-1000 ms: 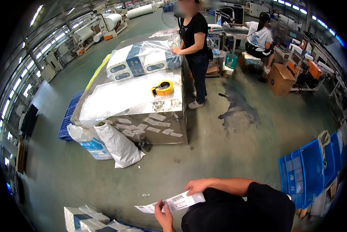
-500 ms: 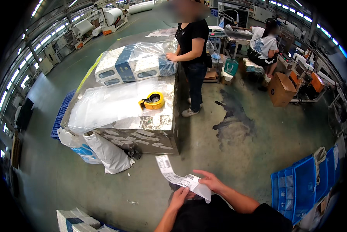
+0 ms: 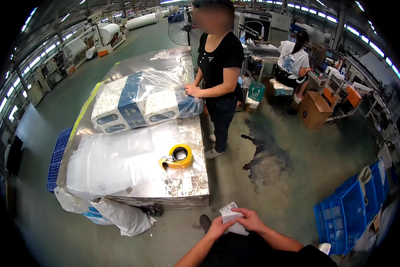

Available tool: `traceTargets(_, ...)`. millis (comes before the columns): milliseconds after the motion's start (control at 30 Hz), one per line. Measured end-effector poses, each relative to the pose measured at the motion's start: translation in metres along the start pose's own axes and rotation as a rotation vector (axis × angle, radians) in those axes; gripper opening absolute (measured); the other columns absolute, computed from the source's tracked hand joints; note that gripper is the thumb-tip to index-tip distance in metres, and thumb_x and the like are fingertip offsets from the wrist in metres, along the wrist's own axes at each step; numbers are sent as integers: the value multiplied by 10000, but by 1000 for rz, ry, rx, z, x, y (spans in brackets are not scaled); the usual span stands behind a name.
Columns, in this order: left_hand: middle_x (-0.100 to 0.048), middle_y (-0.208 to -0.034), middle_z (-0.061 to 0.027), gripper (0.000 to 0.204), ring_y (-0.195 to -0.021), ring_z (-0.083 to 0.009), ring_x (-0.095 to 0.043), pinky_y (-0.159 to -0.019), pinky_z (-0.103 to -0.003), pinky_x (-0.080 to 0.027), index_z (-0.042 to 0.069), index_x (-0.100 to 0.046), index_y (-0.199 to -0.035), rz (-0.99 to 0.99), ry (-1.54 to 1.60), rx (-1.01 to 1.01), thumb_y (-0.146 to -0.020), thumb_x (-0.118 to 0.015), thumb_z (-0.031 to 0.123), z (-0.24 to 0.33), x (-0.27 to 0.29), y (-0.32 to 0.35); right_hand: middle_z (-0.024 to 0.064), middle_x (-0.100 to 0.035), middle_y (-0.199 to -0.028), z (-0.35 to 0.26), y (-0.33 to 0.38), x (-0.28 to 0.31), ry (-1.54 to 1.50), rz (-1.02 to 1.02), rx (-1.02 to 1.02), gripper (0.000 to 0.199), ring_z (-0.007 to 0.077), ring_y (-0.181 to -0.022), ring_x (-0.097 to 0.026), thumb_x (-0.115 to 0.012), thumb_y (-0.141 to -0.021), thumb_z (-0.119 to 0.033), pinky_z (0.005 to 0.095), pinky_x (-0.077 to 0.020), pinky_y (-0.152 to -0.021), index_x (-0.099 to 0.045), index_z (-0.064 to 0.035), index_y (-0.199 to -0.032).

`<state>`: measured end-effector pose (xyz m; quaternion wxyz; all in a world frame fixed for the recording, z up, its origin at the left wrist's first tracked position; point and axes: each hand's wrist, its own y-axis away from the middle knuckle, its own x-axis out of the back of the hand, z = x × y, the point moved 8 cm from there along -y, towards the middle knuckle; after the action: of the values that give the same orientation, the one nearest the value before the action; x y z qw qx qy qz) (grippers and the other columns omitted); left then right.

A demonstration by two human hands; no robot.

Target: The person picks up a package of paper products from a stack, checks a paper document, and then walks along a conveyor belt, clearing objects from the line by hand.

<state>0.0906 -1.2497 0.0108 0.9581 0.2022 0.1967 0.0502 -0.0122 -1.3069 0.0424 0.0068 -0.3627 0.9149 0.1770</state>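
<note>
Just beyond the near side of the table, a white printed label strip [image 3: 229,215] is held close to my body, bunched or folded short. My left hand [image 3: 218,228] pinches its left side. My right hand [image 3: 250,220] grips it from the right, fingers and thumb closed on the paper. The lower part of the strip hangs below my fingers. On the table [image 3: 182,186] ahead lies a yellow tape dispenser [image 3: 187,161], on clear plastic bags [image 3: 106,162]. Behind them sit tissue packs [image 3: 131,104] under clear film, with a co-worker's hand [image 3: 193,91] on the film.
The co-worker in black [image 3: 220,66] stands at the table's right side. White sacks [image 3: 124,218] lean against its near end. Blue crates [image 3: 342,213] stand at the right. Farther back are a cardboard box [image 3: 313,109] and a seated person [image 3: 292,62].
The label strip, stretched out to the left before, is now gathered short between my hands. My right hand's extended finger has closed onto it. The table appears nearer.
</note>
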Motion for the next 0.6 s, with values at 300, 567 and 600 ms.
traceTargets(300, -652, -835, -40, 257, -759, -102, -581, -689, -256, -466, -9, -640, -973, -131, -127, 77, -863, -605, 221, 52, 60, -69, 62, -624, -792, -36, -67, -21, 306, -57, -184, 489, 99, -584, -588, -562, -860, -135, 240, -464, -562, -405, -48, -1315)
traceTargets(567, -657, -767, -80, 332, -698, -127, -592, -653, -283, -469, -31, -641, -896, 1, -351, -3, -816, -647, 291, 43, 100, -130, 163, -635, -834, -138, -22, 267, 463, 776, 50, 716, 182, -567, -613, -554, -845, -86, 291, -516, -540, -118, -33, -1410)
traceTargets(600, -656, -766, -86, 336, -699, -131, -595, -655, -286, -470, -30, -642, -892, 1, -323, -12, -814, -646, 297, 38, 108, -136, 131, -633, -796, -173, 8, 308, 349, 971, 158, 712, 169, -527, -591, -557, -831, -111, 288, -511, -513, -151, -53, -1413)
